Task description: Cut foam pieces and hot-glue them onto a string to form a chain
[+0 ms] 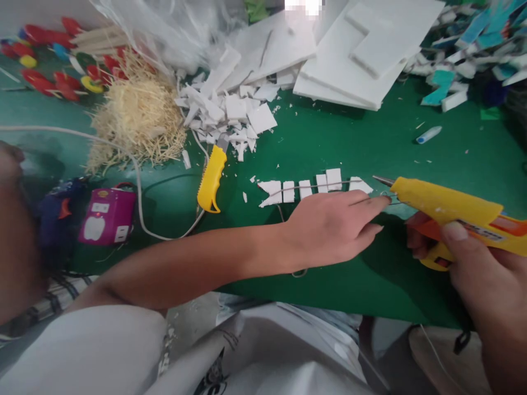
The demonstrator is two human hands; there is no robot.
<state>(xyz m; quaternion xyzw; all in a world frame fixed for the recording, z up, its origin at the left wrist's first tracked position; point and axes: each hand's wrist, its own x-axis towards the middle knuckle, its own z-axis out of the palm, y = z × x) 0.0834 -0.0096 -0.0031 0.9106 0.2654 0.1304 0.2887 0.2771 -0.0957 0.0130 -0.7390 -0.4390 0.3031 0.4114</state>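
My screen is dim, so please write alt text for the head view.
A person's right grip holds a yellow glue gun over a green table, its nozzle pointing left toward a row of white pieces crossed by a thin strand. The left grip reaches across, fingertips near the nozzle. To the left lie a yellow cutter and white scraps.

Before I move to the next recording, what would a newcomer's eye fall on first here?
Probably the yellow glue gun in the right grip, at the picture's right edge. Next would come the row of white pieces on the green table, just beyond the left grip. Left of that row lies a yellow cutter.
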